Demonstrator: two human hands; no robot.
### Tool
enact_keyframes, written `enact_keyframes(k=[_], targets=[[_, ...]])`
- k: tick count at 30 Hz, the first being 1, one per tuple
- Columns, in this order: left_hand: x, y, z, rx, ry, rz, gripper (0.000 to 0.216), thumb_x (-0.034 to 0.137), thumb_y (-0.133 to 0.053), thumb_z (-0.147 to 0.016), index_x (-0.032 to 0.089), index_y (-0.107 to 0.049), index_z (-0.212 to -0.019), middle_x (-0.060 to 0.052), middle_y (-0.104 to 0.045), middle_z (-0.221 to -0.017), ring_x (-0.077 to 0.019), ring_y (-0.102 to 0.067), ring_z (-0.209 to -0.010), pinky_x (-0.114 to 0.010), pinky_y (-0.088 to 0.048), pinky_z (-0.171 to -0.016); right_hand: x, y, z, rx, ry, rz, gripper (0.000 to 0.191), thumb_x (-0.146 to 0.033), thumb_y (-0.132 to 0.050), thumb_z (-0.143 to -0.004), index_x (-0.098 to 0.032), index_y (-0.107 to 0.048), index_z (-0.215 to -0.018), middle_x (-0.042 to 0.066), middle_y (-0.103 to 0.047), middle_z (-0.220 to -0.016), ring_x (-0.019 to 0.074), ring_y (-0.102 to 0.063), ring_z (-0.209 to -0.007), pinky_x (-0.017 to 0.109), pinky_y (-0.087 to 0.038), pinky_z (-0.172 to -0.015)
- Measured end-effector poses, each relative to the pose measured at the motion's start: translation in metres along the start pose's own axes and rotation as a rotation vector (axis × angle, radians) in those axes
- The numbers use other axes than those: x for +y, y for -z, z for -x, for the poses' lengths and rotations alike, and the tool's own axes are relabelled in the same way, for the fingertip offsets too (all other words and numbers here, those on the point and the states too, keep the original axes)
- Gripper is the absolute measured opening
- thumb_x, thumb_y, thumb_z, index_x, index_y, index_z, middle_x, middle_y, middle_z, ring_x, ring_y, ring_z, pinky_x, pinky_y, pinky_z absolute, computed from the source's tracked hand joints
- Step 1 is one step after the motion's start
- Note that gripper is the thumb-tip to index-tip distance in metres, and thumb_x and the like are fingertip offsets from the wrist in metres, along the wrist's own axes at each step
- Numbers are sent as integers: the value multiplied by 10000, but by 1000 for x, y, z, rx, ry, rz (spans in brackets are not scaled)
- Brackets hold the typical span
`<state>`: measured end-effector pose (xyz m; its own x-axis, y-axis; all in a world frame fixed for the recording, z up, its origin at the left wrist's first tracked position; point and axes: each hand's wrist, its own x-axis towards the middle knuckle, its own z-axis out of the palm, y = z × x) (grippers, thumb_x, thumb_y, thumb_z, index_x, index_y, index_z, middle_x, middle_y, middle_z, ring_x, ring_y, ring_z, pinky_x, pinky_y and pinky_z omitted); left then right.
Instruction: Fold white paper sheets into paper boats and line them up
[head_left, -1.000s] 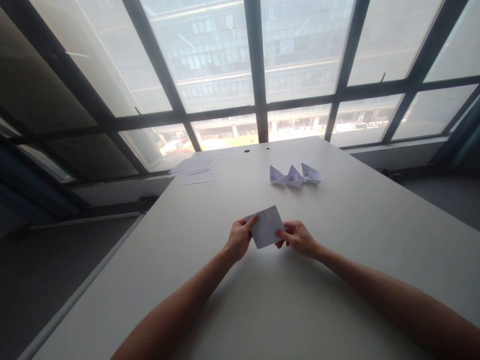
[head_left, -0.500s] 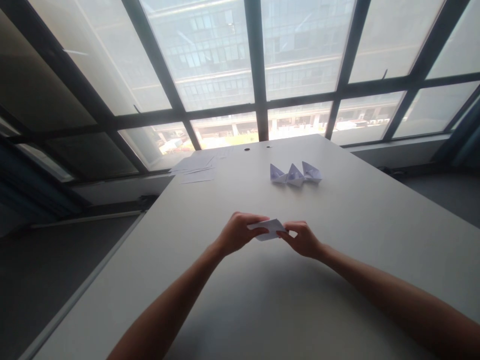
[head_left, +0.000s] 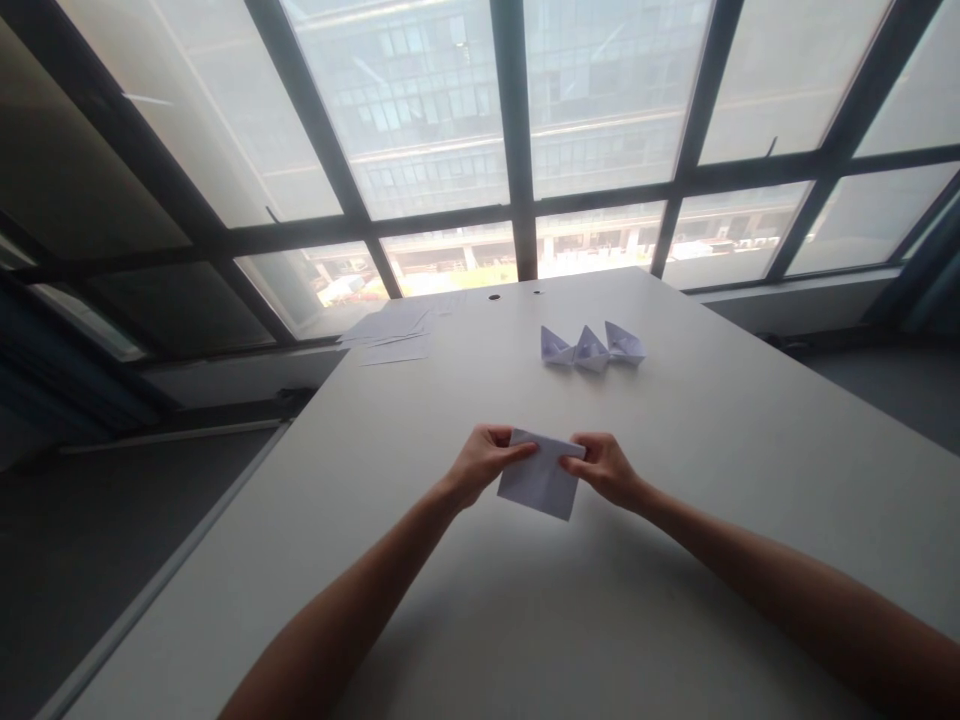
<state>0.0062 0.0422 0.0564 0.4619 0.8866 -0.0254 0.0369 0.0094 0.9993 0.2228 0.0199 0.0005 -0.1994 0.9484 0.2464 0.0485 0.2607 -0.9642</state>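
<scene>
A folded white sheet of paper hangs just above the grey table, held at its two upper corners. My left hand pinches the left corner. The right corner is pinched by my right hand. The sheet's folded edge is at the top and its lower part points toward me. Both forearms reach in from the bottom of the view.
Three folded white paper boats stand in a row farther back on the table. A loose spread of white sheets lies at the far left corner. Large windows rise behind the table, whose left edge runs diagonally.
The paper was turned over in my hands: first it faced me tilted up, then went edge-on, and now hangs down from its folded top edge. Both hands kept their grip.
</scene>
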Motion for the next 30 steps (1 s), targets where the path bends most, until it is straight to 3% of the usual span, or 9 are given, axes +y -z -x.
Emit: enact_keyframes(k=[3, 5, 9, 12, 16, 19, 25, 30], targets=[[-9, -8, -2, 119, -54, 26, 345, 442, -799, -711, 106, -758, -775, -66, -705, -723, -149, -572, -613, -236, -395, -564, 6, 1, -3, 86, -17, -79, 369, -501, -666, -788, -173, -581, -643, -13, -508, -602, 137, -449, -581, 254, -346, -523], [-11, -9, -3, 121, -63, -20, 337, 440, -806, -702, 117, -765, -790, -59, -709, -726, -152, -583, -624, -234, -406, -570, 9, 3, -4, 94, -8, -65, 369, -503, -656, -797, -174, -583, -647, -14, -506, -609, 136, -442, -584, 255, -342, -525], [-11, -6, -2, 38, -47, -151, 351, 447, -800, -706, 114, -779, -813, -41, -691, -686, -144, -569, -597, -221, -386, -537, 12, 6, -4, 54, 21, 64, 408, -473, -657, -808, -184, -491, -575, -37, -404, -568, 109, -355, -548, 243, -265, -490], [-17, -1, -3, -23, 25, -104, 404, 494, -762, -740, 94, -776, -794, -49, -669, -641, -134, -552, -562, -221, -391, -530, 12, 6, -5, 63, 26, 66, 437, -500, -645, -815, -190, -458, -569, -43, -375, -564, 105, -333, -542, 243, -256, -488], [-24, 5, -4, -151, 127, 53, 482, 539, -718, -774, 81, -773, -913, -127, -715, -793, -199, -638, -687, -296, -502, -672, 10, 6, -6, 88, 22, 58, 459, -539, -633, -816, -194, -451, -574, -43, -377, -564, 106, -336, -540, 243, -259, -482], [-21, 7, -4, -230, 129, 28, 472, 537, -701, -789, 88, -772, -916, -127, -718, -825, -210, -646, -727, -300, -499, -702, 9, 7, -6, 72, 45, 124, 465, -523, -638, -819, -196, -426, -567, -47, -364, -562, 104, -329, -544, 242, -248, -486], [-14, 3, -5, -152, 19, -224, 442, 527, -703, -781, 92, -775, -820, -35, -652, -643, -137, -530, -573, -227, -346, -538, 8, 6, -6, 11, 38, 172, 465, -496, -651, -820, -189, -426, -553, -54, -369, -541, 95, -326, -527, 239, -232, -487], [-28, -2, -9, 84, 7, -38, 452, 534, -721, -764, 94, -777, -850, -71, -698, -729, -151, -555, -621, -239, -393, -575, 6, 6, -8, -12, -52, 53, 390, -502, -635, -834, -167, -591, -640, -26, -515, -556, 110, -427, -514, 234, -282, -478]])
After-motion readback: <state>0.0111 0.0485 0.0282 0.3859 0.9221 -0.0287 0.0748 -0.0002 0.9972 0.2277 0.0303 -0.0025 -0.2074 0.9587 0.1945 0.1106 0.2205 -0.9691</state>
